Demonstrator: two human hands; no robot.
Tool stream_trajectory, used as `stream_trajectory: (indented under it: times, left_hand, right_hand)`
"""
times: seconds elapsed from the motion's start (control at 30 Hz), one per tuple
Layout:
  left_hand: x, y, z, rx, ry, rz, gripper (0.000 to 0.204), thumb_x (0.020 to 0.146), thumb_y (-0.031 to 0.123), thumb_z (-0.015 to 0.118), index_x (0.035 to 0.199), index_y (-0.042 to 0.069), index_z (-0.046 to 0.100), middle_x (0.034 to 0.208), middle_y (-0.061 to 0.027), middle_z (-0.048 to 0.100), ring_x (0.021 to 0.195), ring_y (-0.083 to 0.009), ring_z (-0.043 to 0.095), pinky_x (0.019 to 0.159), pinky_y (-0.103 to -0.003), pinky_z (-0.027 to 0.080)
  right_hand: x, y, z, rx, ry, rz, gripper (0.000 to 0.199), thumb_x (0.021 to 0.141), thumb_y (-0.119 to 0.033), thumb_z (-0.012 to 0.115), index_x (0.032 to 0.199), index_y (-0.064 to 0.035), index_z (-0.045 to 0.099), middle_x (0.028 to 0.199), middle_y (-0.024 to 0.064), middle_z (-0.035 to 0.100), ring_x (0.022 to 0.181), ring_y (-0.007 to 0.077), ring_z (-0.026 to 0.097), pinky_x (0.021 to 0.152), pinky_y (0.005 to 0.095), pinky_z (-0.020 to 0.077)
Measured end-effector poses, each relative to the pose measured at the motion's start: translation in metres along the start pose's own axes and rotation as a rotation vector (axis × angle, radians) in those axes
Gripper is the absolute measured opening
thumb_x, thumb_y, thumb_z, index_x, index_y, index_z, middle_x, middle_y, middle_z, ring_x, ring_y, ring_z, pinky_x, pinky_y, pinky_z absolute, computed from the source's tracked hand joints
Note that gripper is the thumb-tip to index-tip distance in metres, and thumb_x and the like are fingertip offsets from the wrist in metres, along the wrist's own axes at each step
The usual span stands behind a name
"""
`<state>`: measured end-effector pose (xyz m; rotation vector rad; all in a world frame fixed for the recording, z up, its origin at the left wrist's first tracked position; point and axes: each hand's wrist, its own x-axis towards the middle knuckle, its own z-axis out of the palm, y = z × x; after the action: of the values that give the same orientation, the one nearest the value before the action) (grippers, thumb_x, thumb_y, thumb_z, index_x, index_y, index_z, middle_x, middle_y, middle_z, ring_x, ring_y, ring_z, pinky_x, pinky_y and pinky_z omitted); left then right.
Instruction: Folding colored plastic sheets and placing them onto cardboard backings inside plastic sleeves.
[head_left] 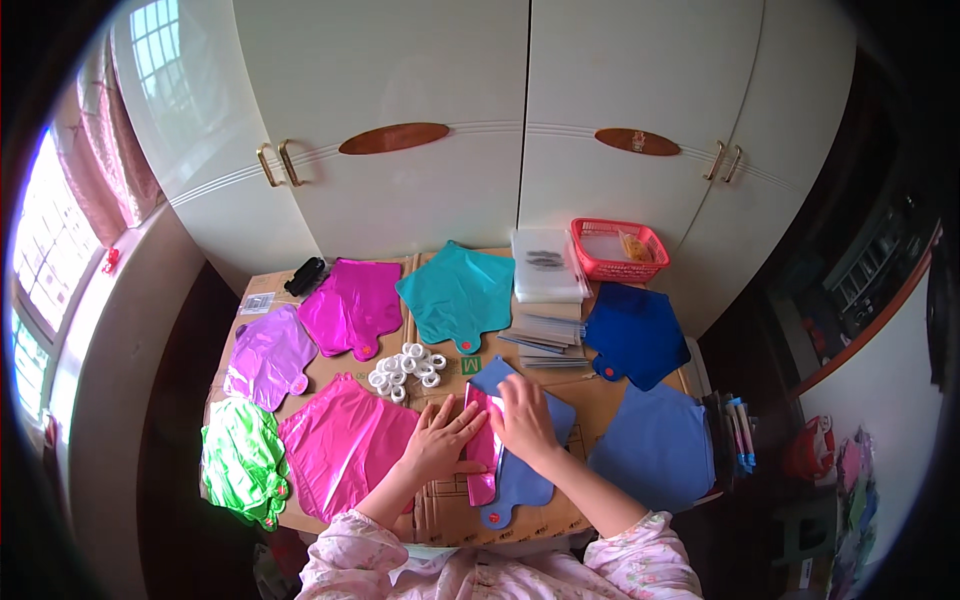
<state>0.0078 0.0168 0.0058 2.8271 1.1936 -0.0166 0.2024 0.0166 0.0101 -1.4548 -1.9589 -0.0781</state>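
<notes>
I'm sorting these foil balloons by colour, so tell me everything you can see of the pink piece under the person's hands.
The folded pink balloon is a shiny, metallic-looking foil piece, flat and uninflated, folded into a narrow strip running toward the person. It lies on top of a flat blue balloon on the cardboard-covered table. The left hand lies flat against its left edge, and the right hand presses on its upper right part. Its lower end shows free below the hands.

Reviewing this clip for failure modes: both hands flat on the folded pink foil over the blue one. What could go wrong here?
1. The pink foil piece under the left hand and right hand may slide on the slick blue foil piece.
2. A forearm sweep could scatter the loose white rings just beyond the hands.
</notes>
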Motion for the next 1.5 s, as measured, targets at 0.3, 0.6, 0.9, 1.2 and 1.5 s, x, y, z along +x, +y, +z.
stream_trajectory:
  times: [0.3,0.6,0.9,1.2,1.5]
  left_hand:
    - [0.003,-0.002,0.0,0.01,0.073,0.013,0.093,0.074,0.07,0.055,0.147,0.017,0.032,0.151,-0.0018,0.034,0.142,-0.033,0.021,0.112,-0.056,0.019]
    - [0.024,-0.022,0.015,0.081,0.145,-0.065,0.072,0.089,0.06,0.045,0.146,0.017,0.035,0.149,0.0014,0.038,0.142,-0.0279,0.023,0.114,-0.051,0.018]
    - [0.015,-0.017,-0.008,0.204,0.134,0.1,0.1,0.07,0.075,0.054,0.143,0.009,0.037,0.146,-0.006,0.041,0.143,-0.0265,0.023,0.115,-0.051,0.015]
    - [-0.008,0.006,-0.019,0.116,-0.034,0.158,0.128,0.055,0.08,0.062,0.142,-0.007,0.028,0.148,-0.0216,0.031,0.143,-0.032,0.018,0.115,-0.052,0.012]
    - [-0.012,0.025,-0.025,0.193,-0.204,0.096,0.141,0.046,0.085,0.063,0.146,-0.004,0.021,0.15,-0.0279,0.021,0.143,-0.0421,0.012,0.114,-0.056,0.008]
  right_hand:
    - [-0.03,0.001,0.007,0.087,-0.097,-0.168,0.025,0.081,-0.016,0.066,0.101,-0.0025,0.057,0.099,0.0088,0.059,0.093,0.0247,0.058,0.083,0.0362,0.0473]
    - [-0.029,-0.003,0.003,0.11,-0.116,-0.157,0.023,0.081,-0.014,0.065,0.099,-0.0027,0.058,0.099,0.01,0.058,0.091,0.0263,0.057,0.083,0.0365,0.0474]
    - [-0.034,-0.001,0.006,0.112,-0.174,-0.111,0.031,0.081,-0.017,0.066,0.108,-0.0023,0.058,0.11,0.0124,0.059,0.097,0.0304,0.058,0.09,0.039,0.0467]
    - [-0.036,-0.003,-0.006,0.081,-0.336,-0.122,0.071,0.069,-0.042,0.075,0.12,0.0014,0.051,0.121,0.0154,0.053,0.114,0.0299,0.051,0.1,0.0396,0.0408]
    - [-0.044,-0.001,-0.011,0.016,-0.463,-0.156,0.105,0.06,-0.06,0.076,0.135,0.0025,0.039,0.137,0.0163,0.041,0.127,0.0312,0.041,0.108,0.0413,0.0328]
